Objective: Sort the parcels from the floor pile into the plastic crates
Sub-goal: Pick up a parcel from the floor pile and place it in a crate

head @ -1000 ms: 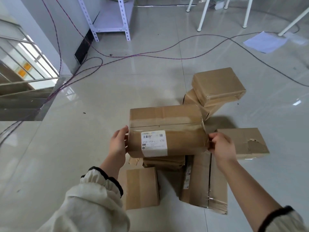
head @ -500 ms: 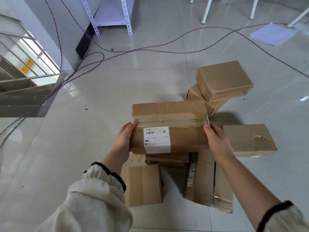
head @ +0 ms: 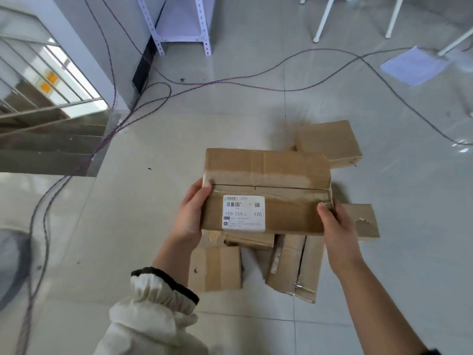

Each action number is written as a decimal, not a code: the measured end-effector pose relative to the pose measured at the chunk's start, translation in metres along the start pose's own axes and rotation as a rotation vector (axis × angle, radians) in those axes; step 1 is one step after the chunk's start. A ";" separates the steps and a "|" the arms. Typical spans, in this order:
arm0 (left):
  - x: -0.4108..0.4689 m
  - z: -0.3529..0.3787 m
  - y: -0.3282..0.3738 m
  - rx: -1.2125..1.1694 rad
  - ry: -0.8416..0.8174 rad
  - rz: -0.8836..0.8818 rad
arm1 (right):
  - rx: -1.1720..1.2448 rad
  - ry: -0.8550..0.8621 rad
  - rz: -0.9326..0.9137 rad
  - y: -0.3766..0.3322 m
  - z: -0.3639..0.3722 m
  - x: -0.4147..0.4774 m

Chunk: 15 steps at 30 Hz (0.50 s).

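Cardboard parcel [head: 266,192], labelled, was held above the floor pile [head: 291,262]; left hand [head: 190,213] and right hand [head: 337,230] each gripped an end, fingers curled. Pick-up step, apparently. No crates in view; next: locate one, carry across.

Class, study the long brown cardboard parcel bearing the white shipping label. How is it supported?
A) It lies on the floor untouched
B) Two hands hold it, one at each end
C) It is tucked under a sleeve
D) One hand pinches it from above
B: the left hand grips one end of the long brown cardboard parcel and the right hand grips the other end, each with its thumb on the upper face.
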State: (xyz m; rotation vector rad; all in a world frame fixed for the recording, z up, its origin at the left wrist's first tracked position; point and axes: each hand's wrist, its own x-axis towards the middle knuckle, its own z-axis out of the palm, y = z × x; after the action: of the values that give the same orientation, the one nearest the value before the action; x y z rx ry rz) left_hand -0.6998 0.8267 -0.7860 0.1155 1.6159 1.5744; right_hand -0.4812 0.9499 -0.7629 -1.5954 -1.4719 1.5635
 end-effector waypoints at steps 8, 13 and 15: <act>-0.157 0.054 0.220 0.044 -0.059 0.040 | 0.040 -0.019 -0.032 -0.225 -0.091 -0.130; -0.276 0.083 0.374 0.113 -0.175 0.100 | -0.006 -0.012 -0.125 -0.384 -0.161 -0.233; -0.311 0.091 0.425 0.137 -0.211 0.145 | 0.001 0.007 -0.129 -0.435 -0.182 -0.266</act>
State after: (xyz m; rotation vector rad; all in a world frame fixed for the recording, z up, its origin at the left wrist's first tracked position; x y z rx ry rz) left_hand -0.6515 0.7969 -0.2542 0.4655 1.5753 1.5026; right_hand -0.4135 0.9160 -0.2269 -1.4722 -1.5380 1.4847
